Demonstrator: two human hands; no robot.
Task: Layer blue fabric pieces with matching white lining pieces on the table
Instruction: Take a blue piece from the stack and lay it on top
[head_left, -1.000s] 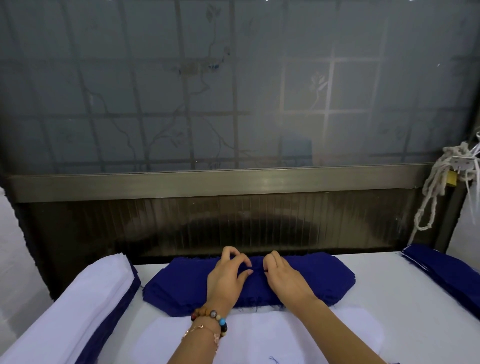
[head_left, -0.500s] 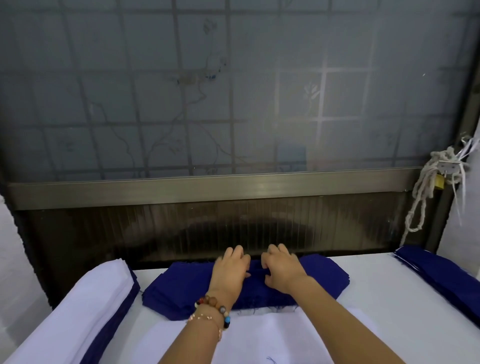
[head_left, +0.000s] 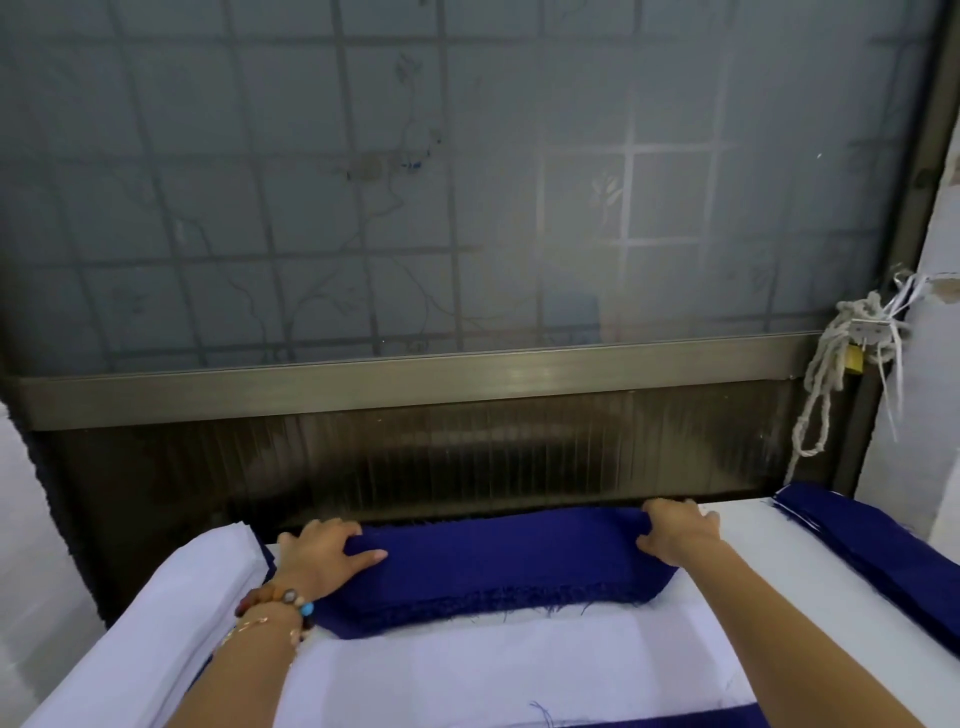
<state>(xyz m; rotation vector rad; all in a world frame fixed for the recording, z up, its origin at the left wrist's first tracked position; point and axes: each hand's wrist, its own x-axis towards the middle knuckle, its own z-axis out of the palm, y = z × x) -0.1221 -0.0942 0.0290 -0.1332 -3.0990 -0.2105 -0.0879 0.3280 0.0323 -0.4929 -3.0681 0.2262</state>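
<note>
A stack of dark blue fabric pieces (head_left: 498, 566) lies across the far side of the white table, its frayed near edge facing me. My left hand (head_left: 322, 558) grips the stack's left end, thumb on top and fingers curled around the back. At the right end my right hand (head_left: 675, 530) holds the fabric the same way. Just in front of the stack lies a white lining piece (head_left: 467, 670) flat on the table, with a strip of blue fabric showing at its near edge.
A pile of white lining over blue fabric (head_left: 156, 634) sits at the left. More blue pieces (head_left: 883, 540) lie at the right edge. A frosted window with a metal sill (head_left: 415, 384) stands right behind the table; a knotted rope (head_left: 831, 374) hangs at the right.
My hands have slid apart from the middle of the blue stack to its two ends and closed on them. The camera has come closer.
</note>
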